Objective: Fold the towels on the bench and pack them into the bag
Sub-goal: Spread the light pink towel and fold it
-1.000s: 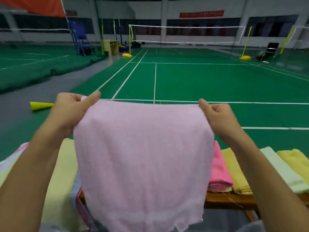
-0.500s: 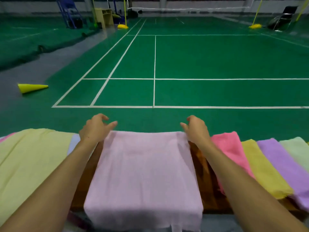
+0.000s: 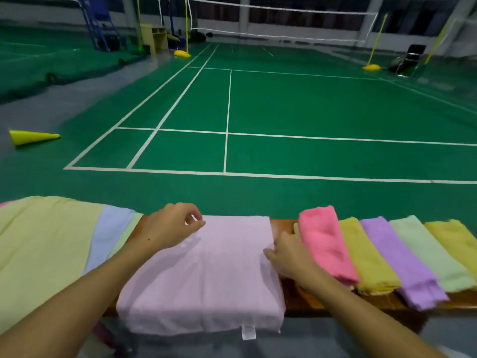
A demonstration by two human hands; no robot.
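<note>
We have the pale pink towel (image 3: 204, 275) spread flat across the wooden counter (image 3: 304, 303), its near edge and label hanging off the front. Our left hand (image 3: 167, 228) hovers at the far left corner, grip narrow, thumb and forefinger nearly meeting on the cloth; whether they pinch it we cannot tell. Our right hand (image 3: 289, 254) rests on the right edge, fingers loose, holding nothing. Risks: the overhanging front could drag the towel off the counter, and a fold toward the right could snag the folded hot pink towel (image 3: 325, 241) just beside it. No bag shows.
</note>
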